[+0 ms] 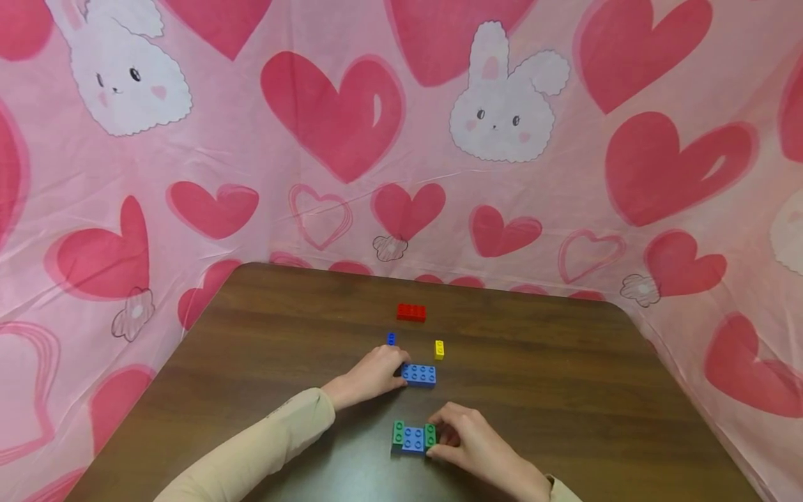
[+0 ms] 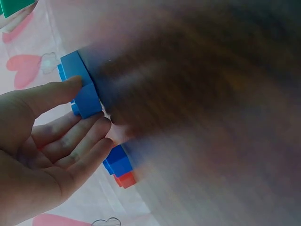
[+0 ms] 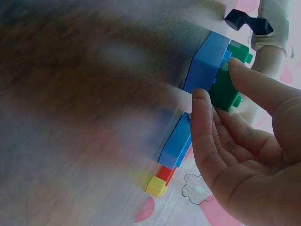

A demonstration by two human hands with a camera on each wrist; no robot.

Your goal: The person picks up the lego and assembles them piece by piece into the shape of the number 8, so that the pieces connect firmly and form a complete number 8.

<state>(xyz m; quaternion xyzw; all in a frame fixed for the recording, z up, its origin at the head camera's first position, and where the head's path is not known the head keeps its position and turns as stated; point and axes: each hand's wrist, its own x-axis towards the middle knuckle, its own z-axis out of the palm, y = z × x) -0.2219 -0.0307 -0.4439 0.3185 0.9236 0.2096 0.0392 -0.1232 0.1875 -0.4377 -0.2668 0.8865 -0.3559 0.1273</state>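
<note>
My left hand (image 1: 375, 373) pinches the left end of a blue eight-stud building brick (image 1: 419, 375) on the table; in the left wrist view the thumb lies on the brick's (image 2: 82, 84) side. Nearer the front edge sits another blue brick (image 1: 413, 439) with a small green brick (image 1: 398, 434) on its left end and a second green brick (image 1: 429, 435) on its right end. My right hand (image 1: 473, 439) holds that right green brick between thumb and fingers, as the right wrist view shows on the green brick (image 3: 225, 89).
Beyond the left hand stands a small dark blue brick (image 1: 392, 339), partly hidden by the fingers. A small yellow brick (image 1: 439, 350) lies to its right, and a red brick (image 1: 411, 312) farther back. Pink heart-patterned cloth (image 1: 351, 209) hangs around the brown wooden table (image 1: 282, 314).
</note>
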